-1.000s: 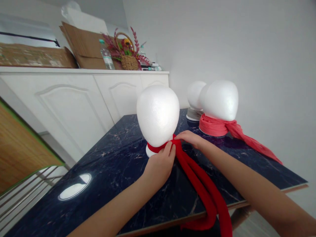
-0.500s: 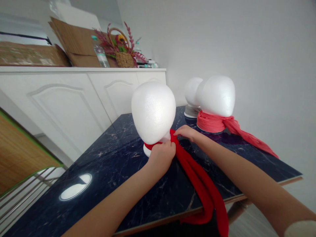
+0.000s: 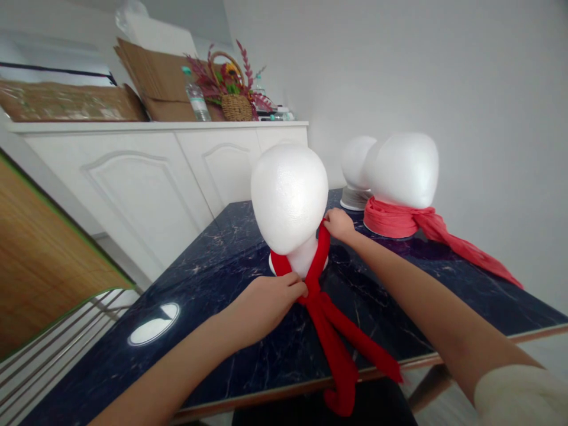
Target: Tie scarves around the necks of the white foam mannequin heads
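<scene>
A white foam mannequin head (image 3: 289,195) stands upright on the dark marbled table. Around its neck loops a red scarf (image 3: 316,296), knotted at the front, with both tails running to the table's near edge and one hanging over it. My left hand (image 3: 270,302) pinches the scarf by the knot, below the chin. Higher up, beside the right side of the neck, my right hand (image 3: 339,225) is closed on the scarf's loop and holds it away from the neck. The back of the loop is hidden behind the head.
Two more foam heads stand at the back right: one wears a coral scarf (image 3: 390,219), the other a grey band (image 3: 355,197). A white cabinet (image 3: 133,171) carries cardboard boxes (image 3: 155,83), a water bottle (image 3: 196,97) and a flower basket (image 3: 236,107). A bamboo-mat seat (image 3: 48,254) is at left.
The knot has come down from the neck's right side to the front, with my left hand. My right hand has lifted the loop's right side. The tails lie further left.
</scene>
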Action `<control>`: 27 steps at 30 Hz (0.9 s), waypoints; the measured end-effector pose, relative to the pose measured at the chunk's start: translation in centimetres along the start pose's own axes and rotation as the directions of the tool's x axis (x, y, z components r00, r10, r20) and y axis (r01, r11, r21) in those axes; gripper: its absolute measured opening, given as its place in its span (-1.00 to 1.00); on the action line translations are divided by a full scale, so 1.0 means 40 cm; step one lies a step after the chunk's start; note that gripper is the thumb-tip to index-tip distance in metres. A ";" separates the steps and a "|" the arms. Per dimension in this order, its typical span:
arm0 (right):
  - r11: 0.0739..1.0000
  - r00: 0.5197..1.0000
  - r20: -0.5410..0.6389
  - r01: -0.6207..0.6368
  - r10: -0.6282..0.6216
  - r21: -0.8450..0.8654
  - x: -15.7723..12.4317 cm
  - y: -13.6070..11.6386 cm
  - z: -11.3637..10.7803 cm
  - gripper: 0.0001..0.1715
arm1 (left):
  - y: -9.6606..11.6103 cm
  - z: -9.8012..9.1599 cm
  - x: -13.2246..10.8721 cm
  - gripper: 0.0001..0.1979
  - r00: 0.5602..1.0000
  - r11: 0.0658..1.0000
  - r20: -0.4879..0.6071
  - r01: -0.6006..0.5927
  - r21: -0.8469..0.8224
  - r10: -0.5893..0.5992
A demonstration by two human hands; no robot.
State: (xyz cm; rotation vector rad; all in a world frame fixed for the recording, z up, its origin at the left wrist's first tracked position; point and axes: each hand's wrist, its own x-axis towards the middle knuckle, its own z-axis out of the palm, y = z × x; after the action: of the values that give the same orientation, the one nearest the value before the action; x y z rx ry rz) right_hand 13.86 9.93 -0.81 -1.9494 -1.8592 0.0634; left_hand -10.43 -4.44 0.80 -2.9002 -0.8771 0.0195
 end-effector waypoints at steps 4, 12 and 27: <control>0.993 0.995 0.045 0.093 -0.090 -0.076 -0.012 -0.026 0.011 -0.78 | -0.045 0.007 -0.023 -0.81 0.997 0.992 -0.021 0.076 -0.098 -0.078; 0.965 0.975 0.197 0.142 -0.099 -0.220 -0.104 -0.035 -0.063 -0.73 | -0.047 0.095 0.007 -0.69 0.982 0.981 -0.117 0.128 -0.143 -0.145; 0.630 0.680 0.309 0.733 -0.665 -0.258 -0.284 -0.067 -0.074 -0.84 | -0.052 0.079 0.028 -0.73 0.991 0.955 -0.112 0.035 -0.295 -0.070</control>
State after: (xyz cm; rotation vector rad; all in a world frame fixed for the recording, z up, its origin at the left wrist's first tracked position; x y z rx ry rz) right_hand 11.27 -1.83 -0.26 -1.2761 -2.8091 -0.3861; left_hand -10.79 -1.75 -2.09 -3.1027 -1.0131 -0.3147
